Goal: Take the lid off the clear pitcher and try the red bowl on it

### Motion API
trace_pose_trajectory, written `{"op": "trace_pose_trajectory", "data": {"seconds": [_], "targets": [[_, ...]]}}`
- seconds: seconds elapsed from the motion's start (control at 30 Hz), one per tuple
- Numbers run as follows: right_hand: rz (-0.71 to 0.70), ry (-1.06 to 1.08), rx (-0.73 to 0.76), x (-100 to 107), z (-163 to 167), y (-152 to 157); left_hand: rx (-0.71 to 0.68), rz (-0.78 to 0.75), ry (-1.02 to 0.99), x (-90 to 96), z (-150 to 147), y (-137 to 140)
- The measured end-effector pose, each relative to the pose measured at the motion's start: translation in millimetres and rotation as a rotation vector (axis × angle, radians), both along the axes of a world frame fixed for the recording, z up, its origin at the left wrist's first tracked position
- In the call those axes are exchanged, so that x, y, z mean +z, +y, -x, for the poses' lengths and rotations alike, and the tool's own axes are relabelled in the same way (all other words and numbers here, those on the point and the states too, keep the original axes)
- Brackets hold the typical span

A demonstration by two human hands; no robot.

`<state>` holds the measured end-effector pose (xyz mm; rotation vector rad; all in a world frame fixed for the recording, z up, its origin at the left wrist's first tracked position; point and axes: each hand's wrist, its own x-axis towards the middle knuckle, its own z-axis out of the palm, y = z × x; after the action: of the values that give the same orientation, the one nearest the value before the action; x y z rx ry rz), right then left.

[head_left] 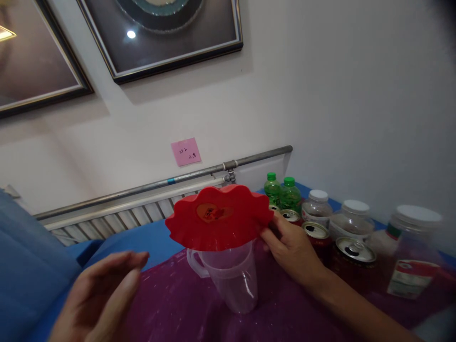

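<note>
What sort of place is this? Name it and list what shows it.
Probably a room in a home or small office set up as a work table. Framed pictures hang above a radiator, and cans, jars and green bottles crowd the table beside the right hand holding a red plate on a clear jug.

Cans (335,240), jars (351,218) and green bottles (281,190) are crowding the pitcher's (231,280) right, while purple cloth (171,304) is lying open leftward.

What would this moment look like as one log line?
right hand: holds red plate edge | plate: atop clear jug | left hand: open, free | cans: beside
</note>
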<state>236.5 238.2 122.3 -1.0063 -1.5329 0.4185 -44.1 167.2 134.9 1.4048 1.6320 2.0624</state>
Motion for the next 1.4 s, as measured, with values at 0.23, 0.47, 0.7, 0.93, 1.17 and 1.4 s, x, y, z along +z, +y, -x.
{"op": "trace_pose_trajectory", "data": {"seconds": [0.23,0.47,0.7,0.93,1.17,1.4], "targets": [[0.022,-0.031,-0.023,1,-1,-1,-0.333,0.35,0.104,-0.7,-35,44],[-0.03,-0.114,-0.031,1,-3,2,-0.425,0.349,0.05,-23.6,-51,66],[0.112,-0.119,0.008,-5,0,1,-0.456,0.299,-0.003,-30.0,-51,70],[0.099,0.044,0.078,-3,8,-6,-0.397,0.264,-0.018,-29.3,-57,67],[0.212,0.237,0.177,-1,12,-10,-0.313,0.324,-0.01,-10.9,-58,44],[0.352,0.297,0.255,-6,19,-9,-0.289,0.393,-0.004,-5.4,-53,40]]}}
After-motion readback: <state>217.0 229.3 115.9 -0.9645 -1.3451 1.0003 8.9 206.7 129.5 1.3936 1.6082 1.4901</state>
